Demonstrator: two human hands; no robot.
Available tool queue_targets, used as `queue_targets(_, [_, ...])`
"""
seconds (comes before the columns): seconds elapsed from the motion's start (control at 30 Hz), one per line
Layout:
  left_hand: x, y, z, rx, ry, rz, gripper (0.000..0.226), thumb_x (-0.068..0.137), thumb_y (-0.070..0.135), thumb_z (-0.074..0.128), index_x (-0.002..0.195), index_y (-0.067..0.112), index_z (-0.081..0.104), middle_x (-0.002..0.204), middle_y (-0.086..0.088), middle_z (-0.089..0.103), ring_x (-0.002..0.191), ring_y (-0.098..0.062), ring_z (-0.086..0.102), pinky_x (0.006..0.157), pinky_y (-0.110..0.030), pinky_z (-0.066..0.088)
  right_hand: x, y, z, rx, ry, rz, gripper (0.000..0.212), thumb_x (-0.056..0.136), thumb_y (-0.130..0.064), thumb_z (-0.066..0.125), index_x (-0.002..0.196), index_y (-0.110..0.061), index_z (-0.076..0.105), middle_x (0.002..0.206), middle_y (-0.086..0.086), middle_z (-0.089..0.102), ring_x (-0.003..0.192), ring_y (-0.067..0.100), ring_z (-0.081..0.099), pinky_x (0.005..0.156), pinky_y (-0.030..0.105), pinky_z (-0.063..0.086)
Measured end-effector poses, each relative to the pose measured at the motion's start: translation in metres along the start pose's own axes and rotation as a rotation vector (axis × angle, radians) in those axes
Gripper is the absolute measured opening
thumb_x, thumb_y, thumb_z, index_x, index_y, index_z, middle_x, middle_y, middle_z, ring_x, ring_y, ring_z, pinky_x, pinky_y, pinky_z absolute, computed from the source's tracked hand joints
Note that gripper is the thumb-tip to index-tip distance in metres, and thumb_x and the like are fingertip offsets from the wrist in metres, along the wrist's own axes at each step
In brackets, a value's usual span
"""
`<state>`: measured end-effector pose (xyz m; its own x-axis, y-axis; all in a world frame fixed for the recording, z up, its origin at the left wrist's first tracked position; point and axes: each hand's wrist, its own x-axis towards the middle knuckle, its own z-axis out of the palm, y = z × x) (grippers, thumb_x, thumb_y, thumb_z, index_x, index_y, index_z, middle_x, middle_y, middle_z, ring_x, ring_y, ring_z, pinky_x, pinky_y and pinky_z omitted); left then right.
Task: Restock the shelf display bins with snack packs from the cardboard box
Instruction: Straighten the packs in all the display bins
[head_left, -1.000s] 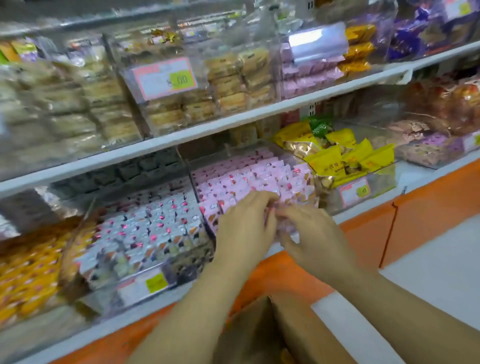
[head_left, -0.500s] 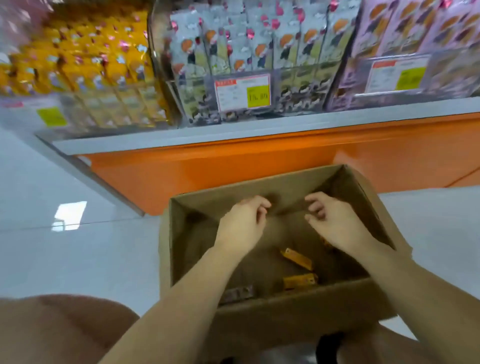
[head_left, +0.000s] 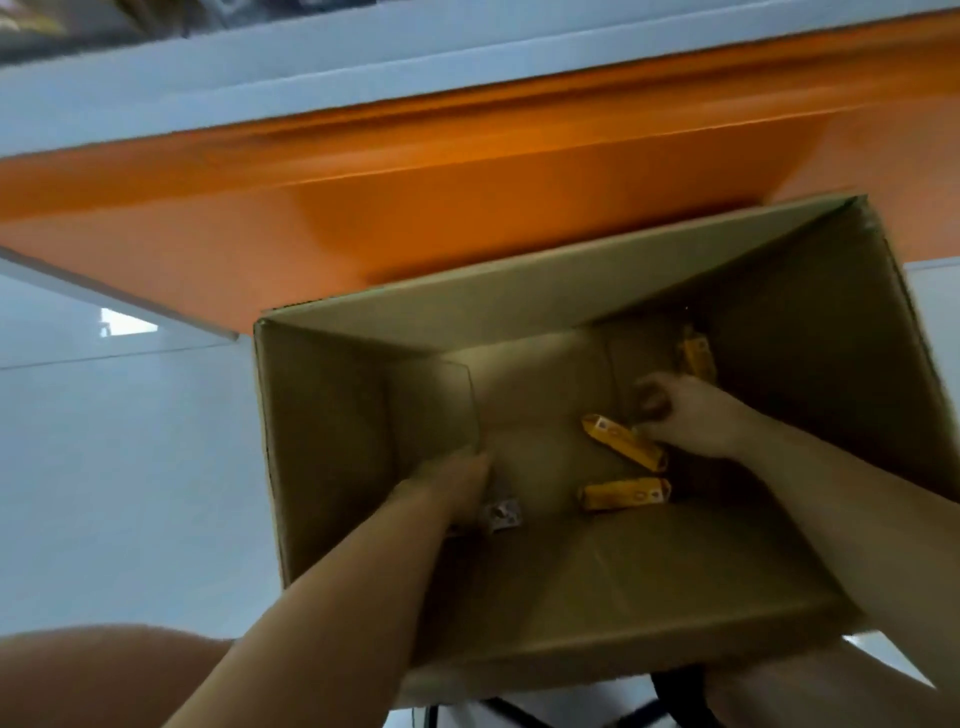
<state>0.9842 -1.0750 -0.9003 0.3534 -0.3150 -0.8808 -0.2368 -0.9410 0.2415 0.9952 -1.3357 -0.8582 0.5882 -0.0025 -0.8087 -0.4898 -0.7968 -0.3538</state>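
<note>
Floor: pale glossy tile floor (head_left: 130, 467), light glare at left; carries the box.
Shelf: white shelf edge (head_left: 260, 78) across the top, orange shelf base panel (head_left: 415, 208) under it. The bins above are blurred.
Box: open brown cardboard box (head_left: 519, 306) on the floor, its far wall against the orange panel. View is straight down into it.
Stock: three yellow oblong snack packs flat on the box bottom: far yellow pack (head_left: 696, 356) by the right wall, middle yellow pack (head_left: 623, 441) lying diagonal, near yellow pack (head_left: 626, 493) just beside it. A small grey foil snack pack (head_left: 501, 514) lies at the near left.
Left hand: left hand (head_left: 447, 488) is down in the box, back up, just beside the grey foil pack. Fingertips are hidden, so I can't tell if it grips.
Right hand: right hand (head_left: 696, 415) is in the box between the far and middle yellow packs, fingers curled, touching the middle one's end. Too blurred to tell a grip from plain contact.
Person: bare knee (head_left: 104, 670) at lower left.
</note>
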Motion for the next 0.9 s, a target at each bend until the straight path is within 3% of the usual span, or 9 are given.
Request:
queue_targets(0.17, [0.004,-0.002,0.002,0.26,-0.015,0.053,0.052,0.083,0.037,0.069,0.125,0.015,0.048,0.125,-0.01,0.052,0.112,-0.029,0.055,0.078,-0.033,0.043,0.014,0.011,0.01,0.011,-0.04,0.008,0.058,0.088,-0.02,0.064,0.14,-0.023,0.039,0.13,0.003,0.052,0.114,0.019,0.053,0.088,0.03,0.048])
queue_targets(0.27, [0.005,-0.003,0.001,0.242,0.02,0.06,0.05,0.082,0.038,0.067,0.125,0.019,0.049,0.124,-0.006,0.054,0.109,-0.026,0.056,0.076,-0.032,0.042,0.019,0.014,0.015,0.015,-0.063,0.001,0.059,0.088,-0.016,0.065,0.14,-0.021,0.04,0.129,0.003,0.053,0.107,0.017,0.054,0.085,0.03,0.05])
queue_targets(0.37, [0.004,-0.001,0.003,0.119,0.065,0.055,0.055,0.081,0.034,0.067,0.132,0.025,0.047,0.126,-0.003,0.055,0.109,-0.024,0.056,0.079,-0.033,0.048,0.016,0.014,0.019,-0.062,-0.1,-0.035,0.077,0.08,-0.018,0.075,0.143,-0.025,0.032,0.139,0.005,0.044,0.117,0.02,0.05,0.086,0.029,0.048])
queue_targets(0.47, [0.003,0.0,0.002,-0.028,0.172,0.04,0.058,0.083,0.031,0.065,0.137,0.024,0.044,0.128,-0.003,0.052,0.109,-0.023,0.055,0.081,-0.034,0.049,0.008,0.007,0.027,-0.372,-0.159,-0.095,0.111,0.067,-0.028,0.084,0.149,-0.035,0.009,0.153,0.006,0.015,0.134,0.029,0.034,0.099,0.036,0.043])
queue_targets(0.53, [0.004,0.0,0.001,-0.14,0.257,0.007,0.054,0.083,0.03,0.065,0.134,0.022,0.046,0.129,-0.002,0.051,0.11,-0.021,0.055,0.084,-0.034,0.049,0.004,0.002,0.032,-0.578,-0.158,-0.142,0.123,0.066,-0.032,0.085,0.149,-0.038,-0.006,0.153,0.006,0.008,0.132,0.031,0.036,0.09,0.034,0.046])
queue_targets(0.63, [0.005,0.001,0.001,-0.353,0.39,-0.051,0.046,0.082,0.025,0.066,0.126,0.019,0.053,0.125,-0.002,0.054,0.099,-0.024,0.062,0.079,-0.037,0.055,0.005,-0.001,0.035,-0.733,-0.09,-0.229,0.12,0.072,-0.03,0.079,0.148,-0.037,-0.014,0.145,0.008,0.016,0.116,0.027,0.046,0.068,0.028,0.042])
queue_targets(0.77, [0.006,0.008,0.005,-0.738,0.458,-0.142,0.038,0.085,0.016,0.067,0.121,0.014,0.055,0.116,-0.005,0.057,0.076,-0.028,0.068,0.052,-0.044,0.059,0.01,0.006,0.035,-0.674,-0.059,-0.218,0.115,0.076,-0.027,0.074,0.147,-0.038,-0.016,0.149,0.008,0.014,0.096,0.021,0.051,0.055,0.022,0.035])
queue_targets(0.83, [0.01,0.013,0.006,-0.803,0.493,-0.18,0.041,0.085,0.017,0.068,0.124,0.014,0.055,0.117,-0.007,0.061,0.088,-0.027,0.067,0.065,-0.04,0.06,0.012,0.01,0.035,-0.554,-0.044,-0.191,0.117,0.073,-0.026,0.076,0.147,-0.039,-0.013,0.151,0.006,0.013,0.09,0.019,0.052,0.053,0.022,0.037])
queue_targets(0.9, [0.013,0.019,0.004,-0.831,0.535,-0.211,0.04,0.088,0.019,0.067,0.125,0.012,0.055,0.118,-0.007,0.064,0.099,-0.022,0.064,0.073,-0.029,0.054,0.016,0.01,0.036,-0.389,0.009,-0.13,0.117,0.071,-0.021,0.079,0.148,-0.04,-0.007,0.152,0.005,0.016,0.103,0.025,0.056,0.065,0.028,0.047])
